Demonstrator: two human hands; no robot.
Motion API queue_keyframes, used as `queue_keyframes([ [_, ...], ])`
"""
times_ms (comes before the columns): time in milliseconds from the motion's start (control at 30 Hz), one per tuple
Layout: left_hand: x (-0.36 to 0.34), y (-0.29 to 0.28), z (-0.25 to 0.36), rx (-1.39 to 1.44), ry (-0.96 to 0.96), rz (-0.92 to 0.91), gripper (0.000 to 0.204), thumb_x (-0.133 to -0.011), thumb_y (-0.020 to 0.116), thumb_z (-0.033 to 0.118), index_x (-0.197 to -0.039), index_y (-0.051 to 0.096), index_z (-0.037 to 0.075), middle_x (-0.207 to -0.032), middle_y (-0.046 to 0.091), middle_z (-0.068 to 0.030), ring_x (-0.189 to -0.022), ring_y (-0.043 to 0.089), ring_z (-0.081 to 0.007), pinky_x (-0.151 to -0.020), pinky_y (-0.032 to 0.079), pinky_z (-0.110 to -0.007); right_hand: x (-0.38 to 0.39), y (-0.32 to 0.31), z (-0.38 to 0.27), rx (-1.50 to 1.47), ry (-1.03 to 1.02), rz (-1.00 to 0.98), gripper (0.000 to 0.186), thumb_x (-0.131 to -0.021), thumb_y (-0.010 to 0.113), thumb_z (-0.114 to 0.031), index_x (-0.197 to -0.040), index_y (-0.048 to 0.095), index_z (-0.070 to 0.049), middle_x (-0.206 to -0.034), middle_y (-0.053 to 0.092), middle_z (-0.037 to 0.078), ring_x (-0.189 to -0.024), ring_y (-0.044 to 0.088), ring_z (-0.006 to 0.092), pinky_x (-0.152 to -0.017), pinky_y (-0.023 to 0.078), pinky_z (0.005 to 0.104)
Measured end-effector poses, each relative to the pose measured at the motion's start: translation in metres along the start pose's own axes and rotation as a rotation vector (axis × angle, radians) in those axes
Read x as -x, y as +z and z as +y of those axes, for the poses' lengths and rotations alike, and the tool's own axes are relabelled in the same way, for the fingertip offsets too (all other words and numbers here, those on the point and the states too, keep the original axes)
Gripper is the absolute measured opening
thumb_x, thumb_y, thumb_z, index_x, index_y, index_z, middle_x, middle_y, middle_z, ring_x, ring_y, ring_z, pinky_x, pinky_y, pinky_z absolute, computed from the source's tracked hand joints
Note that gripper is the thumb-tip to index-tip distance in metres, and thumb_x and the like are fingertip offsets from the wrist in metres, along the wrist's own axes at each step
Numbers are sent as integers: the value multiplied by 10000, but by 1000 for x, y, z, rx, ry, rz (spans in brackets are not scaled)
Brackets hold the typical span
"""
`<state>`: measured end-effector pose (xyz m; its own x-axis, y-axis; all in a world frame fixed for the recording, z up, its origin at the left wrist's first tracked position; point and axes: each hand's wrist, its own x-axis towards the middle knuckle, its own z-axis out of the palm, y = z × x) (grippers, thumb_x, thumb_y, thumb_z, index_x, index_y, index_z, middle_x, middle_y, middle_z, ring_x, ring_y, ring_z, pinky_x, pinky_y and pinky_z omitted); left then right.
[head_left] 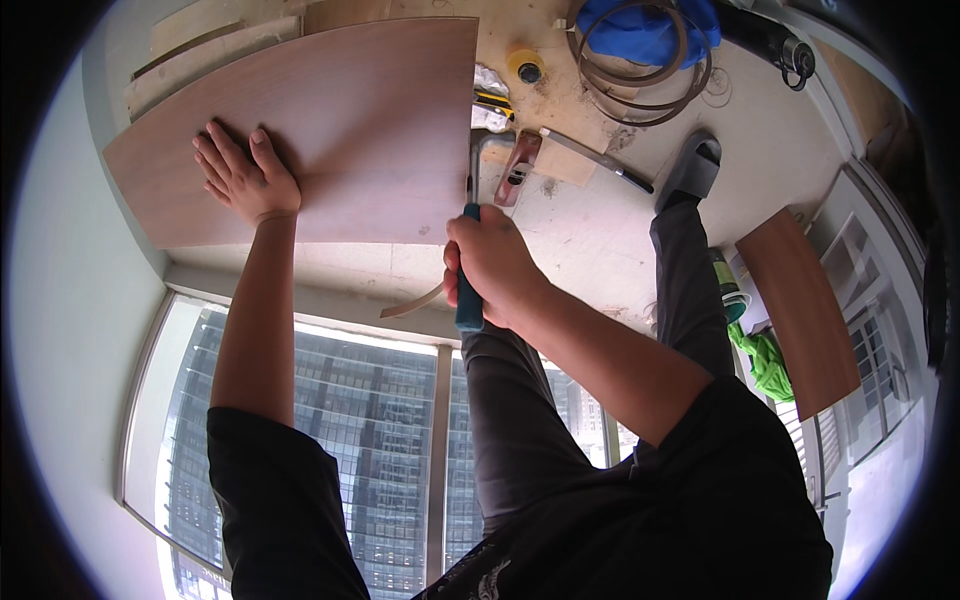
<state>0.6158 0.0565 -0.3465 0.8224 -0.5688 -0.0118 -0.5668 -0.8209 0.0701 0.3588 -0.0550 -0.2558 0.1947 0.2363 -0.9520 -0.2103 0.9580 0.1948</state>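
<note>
My left hand (246,180) lies flat, fingers spread, on a brown wood-grain panel (370,120). My right hand (495,258) is wrapped around the teal handle of a hammer (468,300), whose metal head is at the panel's right edge. Close to the hammer head is a small hand plane (517,170) with a reddish body. A thin, pale curved strip (412,304) sticks out below the panel's near edge. Beside the panel's far right corner, a yellow-and-black utility knife (493,102) rests on crumpled white material.
Beyond the plane lie a long dark-handled tool (605,162), a yellow round container (524,66), and a coil of brown edging strip (690,85) by a blue bag (640,30). My slippered foot (692,170) is right. Another brown board (805,310) and green cloth (765,362) are farther right.
</note>
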Motion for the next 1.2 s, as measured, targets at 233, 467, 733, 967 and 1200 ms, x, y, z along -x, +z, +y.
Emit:
queue_keyframes([
  [233, 1, 2, -3, -13, 9, 2, 757, -964, 323, 599, -1554, 226, 133, -1622, 151, -143, -1495, 125, -339, -1177, 87, -558, 0, 7, -29, 25, -64, 9, 74, -880, 495, -111, -892, 441, -63, -665, 512, 69, -482, 537, 195, -428, 458, 366],
  [467, -1, 4, -4, -15, 13, 17, 750, -967, 323, 593, -1553, 230, 135, -1621, 157, -142, -1493, 132, -342, -1170, 100, -571, -4, 2, -18, 94, -60, 20, 81, -880, 500, -106, -898, 437, -60, -660, 507, 75, -464, 522, 203, -402, 440, 373],
  [733, 0, 3, -6, -24, 33, 11, 753, -965, 328, 599, -1553, 231, 139, -1621, 159, -139, -1493, 132, -341, -1171, 101, -570, -4, 11, -49, 76, -133, 31, 96, -869, 528, -117, -906, 446, -81, -655, 511, 71, -480, 534, 202, -405, 448, 368],
  [967, 1, 1, -5, -12, 39, 1, 759, -961, 340, 598, -1558, 211, 148, -1621, 150, -148, -1494, 122, -347, -1174, 83, -562, 3, 21, -91, 156, -210, 40, 101, -878, 534, -130, -858, 498, -38, -666, 545, 83, -508, 551, 200, -423, 469, 354],
  [1200, 0, 6, -10, 0, 43, 27, 752, -961, 352, 594, -1559, 211, 160, -1618, 161, -152, -1494, 121, -349, -1174, 74, -562, -1, 25, -84, 236, -229, 81, 116, -890, 517, -140, -939, 459, -53, -683, 522, 85, -492, 524, 201, -414, 451, 362],
])
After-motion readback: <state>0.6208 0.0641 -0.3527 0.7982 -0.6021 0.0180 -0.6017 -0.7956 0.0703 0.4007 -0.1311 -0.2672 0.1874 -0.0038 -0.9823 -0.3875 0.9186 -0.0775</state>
